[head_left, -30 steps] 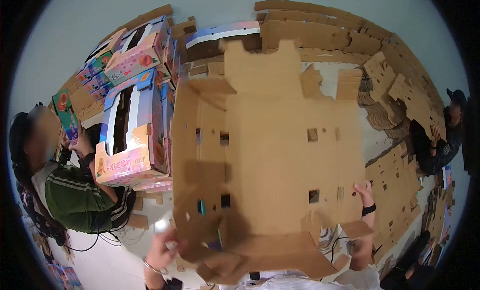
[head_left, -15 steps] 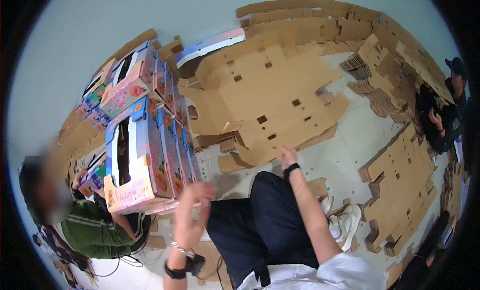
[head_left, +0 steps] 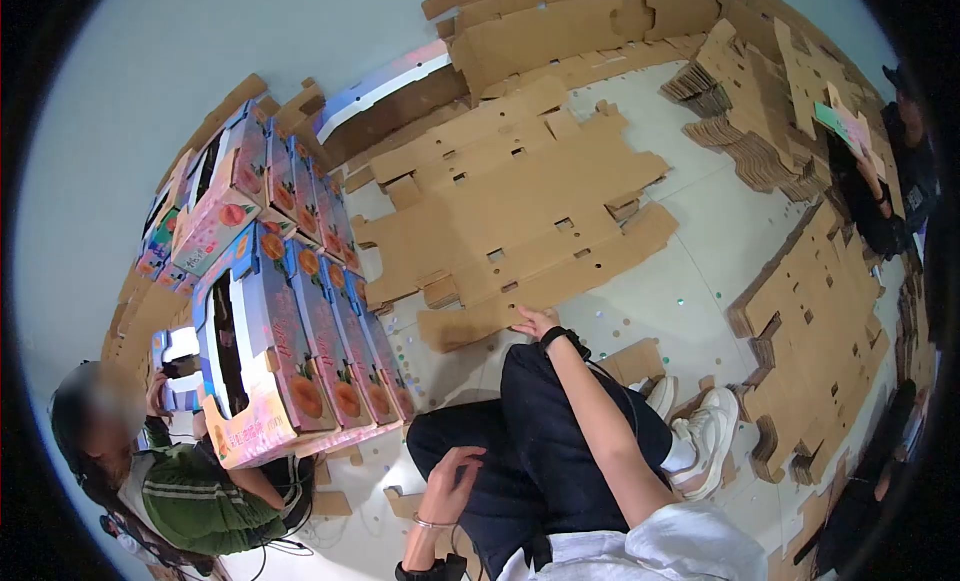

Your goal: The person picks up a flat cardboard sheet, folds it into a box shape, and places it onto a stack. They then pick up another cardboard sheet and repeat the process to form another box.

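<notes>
A flattened brown cardboard box (head_left: 520, 211) with slots and flaps lies on the floor in front of me, on top of other cardboard. My right hand (head_left: 538, 323) reaches to its near edge, finger and thumb apart right at the rim. A dark band circles that wrist. My left hand (head_left: 452, 481) hovers by my left knee with nothing in it, its fingers loosely bent and apart. To the left stand printed fruit cartons (head_left: 265, 351) with peach pictures, assembled and stacked in rows.
A person in a green top (head_left: 205, 496) sits at left, handling a carton (head_left: 180, 366). Stacks of flat cardboard (head_left: 810, 351) lie at right. Another person (head_left: 890, 196) beyond them holds a coloured sheet (head_left: 845, 128). More cardboard (head_left: 560, 41) leans along the back wall.
The large cardboard sheet, blurred and raised before, now lies flatter and nearer. My right hand moved left along its edge; my left hand dropped from the cartons toward my knee. The view shifted.
</notes>
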Demonstrator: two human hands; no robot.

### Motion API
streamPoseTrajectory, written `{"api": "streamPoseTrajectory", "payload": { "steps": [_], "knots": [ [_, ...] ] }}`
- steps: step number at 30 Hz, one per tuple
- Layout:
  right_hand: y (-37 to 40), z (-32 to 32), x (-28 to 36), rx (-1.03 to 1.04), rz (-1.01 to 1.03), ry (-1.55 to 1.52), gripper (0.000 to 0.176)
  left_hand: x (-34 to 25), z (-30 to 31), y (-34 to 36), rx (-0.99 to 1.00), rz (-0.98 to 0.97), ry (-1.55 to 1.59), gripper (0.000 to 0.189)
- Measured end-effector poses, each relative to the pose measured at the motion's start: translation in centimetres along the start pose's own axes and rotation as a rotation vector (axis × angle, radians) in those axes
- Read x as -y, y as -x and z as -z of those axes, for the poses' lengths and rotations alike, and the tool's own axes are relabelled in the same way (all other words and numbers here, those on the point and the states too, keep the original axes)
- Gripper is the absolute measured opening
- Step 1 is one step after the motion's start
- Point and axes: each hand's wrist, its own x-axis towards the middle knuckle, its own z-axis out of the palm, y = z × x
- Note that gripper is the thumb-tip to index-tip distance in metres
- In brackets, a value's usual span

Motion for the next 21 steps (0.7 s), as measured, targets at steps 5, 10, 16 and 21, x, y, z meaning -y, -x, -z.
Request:
{"api": "streamPoseTrajectory", "payload": {
  "steps": [5,10,16,21],
  "knots": [
    [-1.8,0.6,0.3,-0.028,-0.009,0.019,0.042,1.1,-1.2,-0.3,-0.015,-0.034,-0.074,0.020],
    [-2.3,0.6,0.0,-0.121,-0.044,0.144,0.041,1.6,-1.1,0.6,0.074,-0.005,-0.208,0.023],
    [-1.3,-0.9,0.2,-0.194,0.040,0.207,0.038,3.4,-0.8,1.5,0.043,0.015,-0.043,0.024],
    [0.8,-1.6,2.1,-0.281,-0.018,0.597,0.042,2.6,-0.9,2.7,0.052,0.032,-0.037,0.021]
  ]
}}
